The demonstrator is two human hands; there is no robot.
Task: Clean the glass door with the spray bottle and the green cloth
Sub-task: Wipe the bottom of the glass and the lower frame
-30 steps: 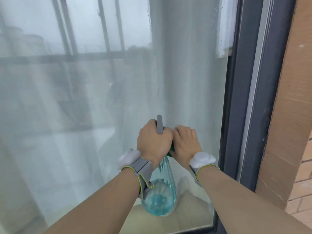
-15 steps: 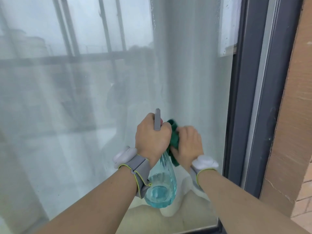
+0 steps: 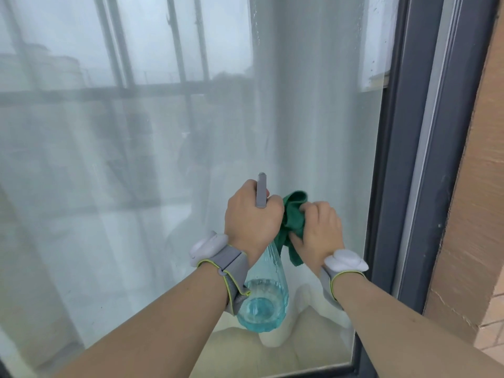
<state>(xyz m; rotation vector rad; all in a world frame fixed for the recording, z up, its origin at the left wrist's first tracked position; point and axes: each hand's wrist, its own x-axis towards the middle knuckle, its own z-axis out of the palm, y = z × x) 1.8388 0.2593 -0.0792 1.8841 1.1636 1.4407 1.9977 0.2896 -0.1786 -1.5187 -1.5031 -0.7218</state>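
The glass door [image 3: 136,159] fills most of the view, with a pale curtain behind it. My left hand [image 3: 252,216] grips the neck of a clear blue spray bottle [image 3: 266,298] with a grey sprayer head [image 3: 261,190] pointing at the glass. Just to its right, my right hand [image 3: 319,233] holds a bunched green cloth [image 3: 293,222], which sticks out between the two hands and hangs a little below them. Both hands are close to the lower right part of the pane.
A dark grey door frame [image 3: 414,159] runs down the right side of the glass. Beyond it stands a brown tiled wall [image 3: 474,186]. Window bars show faintly through the curtain at the upper left.
Both hands have risen slightly along the glass. The green cloth, nearly hidden a second ago, now shows between the hands as my right hand has shifted apart from the left.
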